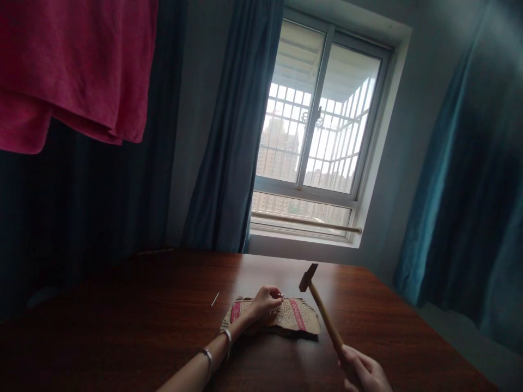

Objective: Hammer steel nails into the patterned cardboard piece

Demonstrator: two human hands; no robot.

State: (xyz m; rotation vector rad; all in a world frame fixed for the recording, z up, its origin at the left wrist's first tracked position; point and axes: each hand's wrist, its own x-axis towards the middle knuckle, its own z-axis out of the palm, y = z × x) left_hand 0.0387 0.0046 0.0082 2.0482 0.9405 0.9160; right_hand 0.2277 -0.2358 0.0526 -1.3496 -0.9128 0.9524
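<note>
A flat tan piece (303, 321) with dotted patterning and pink stripes lies on the dark wooden table (143, 321). My left hand (265, 304) rests on it, fingers pinched together on something small at its top edge that I cannot make out. Two bangles circle that wrist. My right hand (363, 373) is closed round the wooden handle of a small hammer (322, 307), whose dark head is raised above the piece's right part.
A thin nail or pin (214, 299) lies on the table left of the piece. Behind the table is a barred window (314, 136) with blue curtains (232, 136) either side. A pink cloth (73, 65) hangs at upper left.
</note>
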